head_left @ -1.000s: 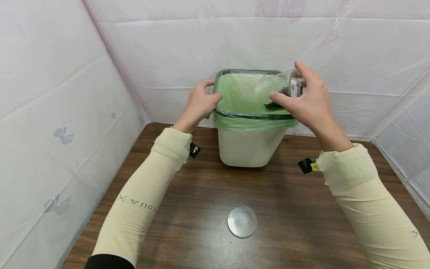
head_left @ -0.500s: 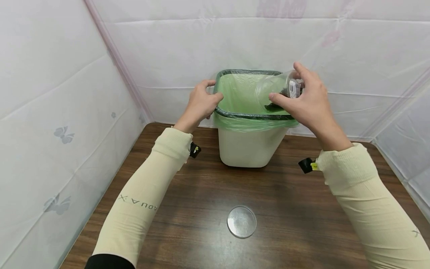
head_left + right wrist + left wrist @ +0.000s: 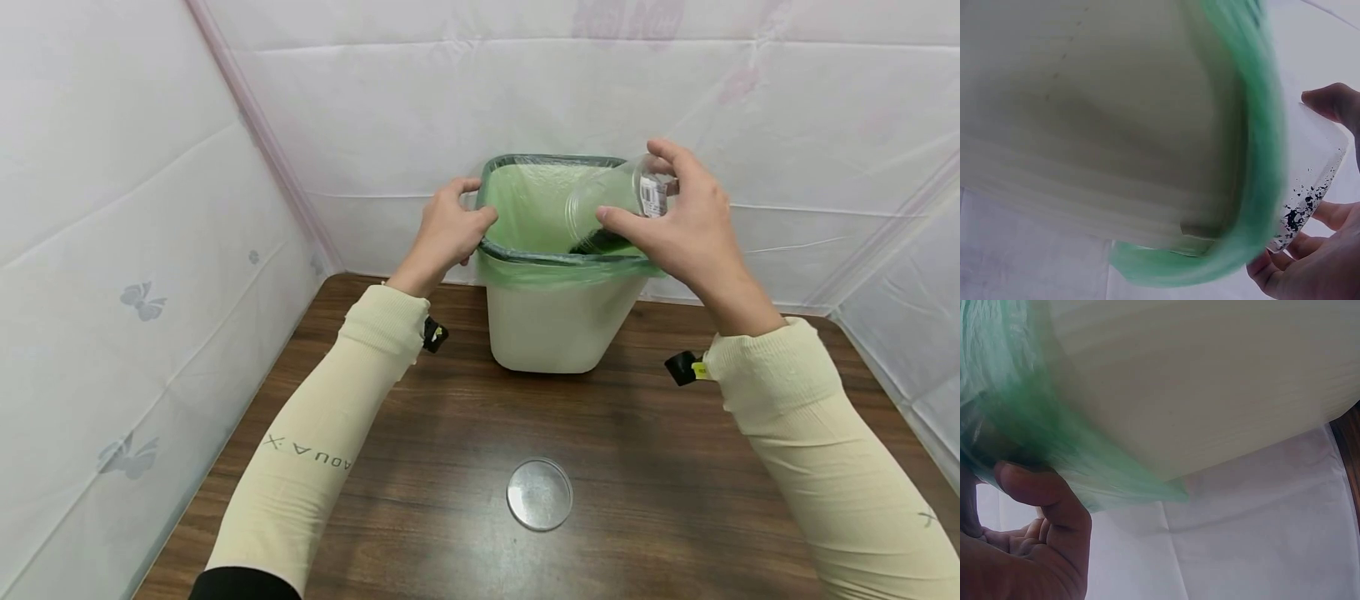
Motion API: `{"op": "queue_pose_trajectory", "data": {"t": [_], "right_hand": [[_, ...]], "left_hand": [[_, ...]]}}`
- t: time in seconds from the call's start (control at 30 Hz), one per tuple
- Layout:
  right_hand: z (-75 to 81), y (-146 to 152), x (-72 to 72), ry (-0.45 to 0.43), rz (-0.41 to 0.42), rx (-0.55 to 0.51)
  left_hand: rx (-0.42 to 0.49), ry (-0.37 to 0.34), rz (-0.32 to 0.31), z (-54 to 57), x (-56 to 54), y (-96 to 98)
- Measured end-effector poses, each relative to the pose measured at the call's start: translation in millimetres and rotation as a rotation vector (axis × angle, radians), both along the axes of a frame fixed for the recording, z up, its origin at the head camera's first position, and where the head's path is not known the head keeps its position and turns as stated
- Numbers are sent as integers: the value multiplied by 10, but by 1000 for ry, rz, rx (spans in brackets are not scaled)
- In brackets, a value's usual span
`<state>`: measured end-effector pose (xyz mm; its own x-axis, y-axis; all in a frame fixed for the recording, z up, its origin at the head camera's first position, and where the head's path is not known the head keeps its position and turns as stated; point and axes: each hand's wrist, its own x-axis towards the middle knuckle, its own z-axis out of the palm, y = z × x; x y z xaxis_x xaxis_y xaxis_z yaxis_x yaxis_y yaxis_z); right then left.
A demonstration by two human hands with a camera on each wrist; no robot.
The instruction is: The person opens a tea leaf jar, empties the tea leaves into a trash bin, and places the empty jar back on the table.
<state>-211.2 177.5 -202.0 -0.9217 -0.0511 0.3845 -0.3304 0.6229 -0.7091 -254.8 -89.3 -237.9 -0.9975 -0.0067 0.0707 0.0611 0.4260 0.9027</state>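
A pale trash bin [image 3: 558, 329] with a green bag liner [image 3: 521, 212] over its dark rim stands at the back of the table. My left hand [image 3: 448, 225] grips the bin's left rim, thumb and fingers at its edge. In my right hand [image 3: 693, 221] is a clear plastic cup [image 3: 609, 190] with a barcode label. The cup lies tilted over the right side of the bin, its mouth pointing left and down into it. Dark loose bits [image 3: 598, 242] gather along its lower side near the mouth; dark flecks [image 3: 1297, 215] cling near its base in the right wrist view.
A clear round lid [image 3: 540, 494] lies on the dark wooden table [image 3: 442, 467] in front of the bin. White patterned sheeting [image 3: 390, 108] rises behind the bin and along both sides of the table.
The cup has shifted slightly left and tips further into the bin. Its dark bits have slid from near the base toward the mouth. The left hand stays on the rim.
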Motion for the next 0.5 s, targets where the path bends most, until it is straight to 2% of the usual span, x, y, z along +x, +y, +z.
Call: {"op": "queue_pose_trajectory", "data": {"t": [0.33, 0.5], "right_hand": [[15, -1, -11, 36, -2, 29], [41, 2, -15, 25, 1, 49]], "left_hand": [[7, -5, 2, -3, 3, 0], [9, -5, 0, -4, 5, 10]]}}
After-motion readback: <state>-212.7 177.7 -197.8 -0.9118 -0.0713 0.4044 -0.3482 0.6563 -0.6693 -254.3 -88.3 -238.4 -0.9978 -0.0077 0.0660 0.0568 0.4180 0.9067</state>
